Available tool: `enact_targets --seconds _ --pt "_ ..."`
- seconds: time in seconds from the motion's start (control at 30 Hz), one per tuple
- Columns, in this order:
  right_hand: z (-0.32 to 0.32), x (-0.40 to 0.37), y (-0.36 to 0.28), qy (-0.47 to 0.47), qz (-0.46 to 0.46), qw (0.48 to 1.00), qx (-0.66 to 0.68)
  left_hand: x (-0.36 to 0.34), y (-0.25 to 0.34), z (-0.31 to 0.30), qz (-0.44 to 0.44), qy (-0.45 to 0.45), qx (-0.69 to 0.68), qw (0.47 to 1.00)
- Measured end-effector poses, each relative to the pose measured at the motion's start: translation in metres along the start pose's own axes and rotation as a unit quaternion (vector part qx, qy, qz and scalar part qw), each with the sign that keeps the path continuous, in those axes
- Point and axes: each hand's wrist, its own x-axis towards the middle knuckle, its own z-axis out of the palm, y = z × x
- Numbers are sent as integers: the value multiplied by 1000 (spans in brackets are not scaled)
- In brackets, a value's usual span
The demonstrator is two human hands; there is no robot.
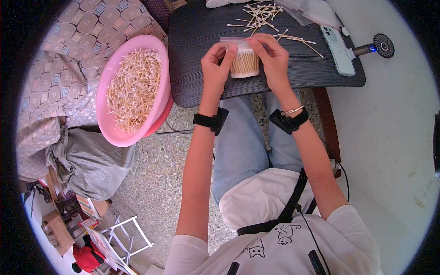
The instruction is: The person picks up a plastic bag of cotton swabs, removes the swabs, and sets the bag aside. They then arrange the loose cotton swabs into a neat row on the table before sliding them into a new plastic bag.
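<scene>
A clear plastic bag (244,64) packed with upright cotton swabs is held over the black table (192,68). My left hand (218,64) pinches the left side of its top edge between thumb and fingers. On the right side of the same edge, my right hand (273,57) has its thumb and fingers closed. Loose cotton swabs (263,16) lie scattered on the table just beyond my hands, and a few more (300,39) are to the right.
A pink basin (104,101) heaped with cotton swabs stands left of the table. At the right are a phone (338,50) and a small fan (383,46). Empty plastic bags (316,11) lie at the back right. A grey cloth (91,156) lies at lower left.
</scene>
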Motion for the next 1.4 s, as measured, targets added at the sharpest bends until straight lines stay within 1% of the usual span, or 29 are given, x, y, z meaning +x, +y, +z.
enact_targets --seconds 0.03,0.1,0.13,0.2,0.3,0.4,0.53,0.7,0.73,0.83,0.93,1.0,1.13,1.3,1.4 --pt "0 0 0 -10 -20 1000 -2 -1 0 0 3 -3 5 1000" --pt "1 0 0 -29 -61 998 -5 -1 5 3 37 -10 -27 999" --pt "2 0 0 -39 -40 998 11 -1 8 4 53 -14 -44 998" --pt "3 0 -1 -58 3 997 43 -1 7 3 43 -28 -32 998" --pt "4 0 1 -87 41 994 53 0 4 1 32 -42 -22 998" --pt "3 1 4 -84 55 993 55 0 1 2 36 -47 5 998" --pt "4 1 5 -90 36 995 27 0 -1 2 58 -51 22 997" --pt "3 -1 -2 -91 50 994 23 -1 5 2 28 -33 -6 999" --pt "3 -1 -1 -81 45 995 39 -1 5 1 25 -29 -9 999" --pt "1 -1 4 -51 42 995 74 2 0 -1 67 29 -38 997" --pt "-1 0 5 -25 59 996 69 3 3 1 83 43 -15 996" --pt "1 -1 3 -20 69 996 56 1 3 1 67 39 -35 996" --pt "5 -3 0 -21 56 996 68 1 2 0 70 64 -44 995" --pt "4 -3 2 0 41 997 59 2 2 1 101 79 -61 990" --pt "3 -2 3 -4 20 999 48 2 2 2 111 96 -50 988"
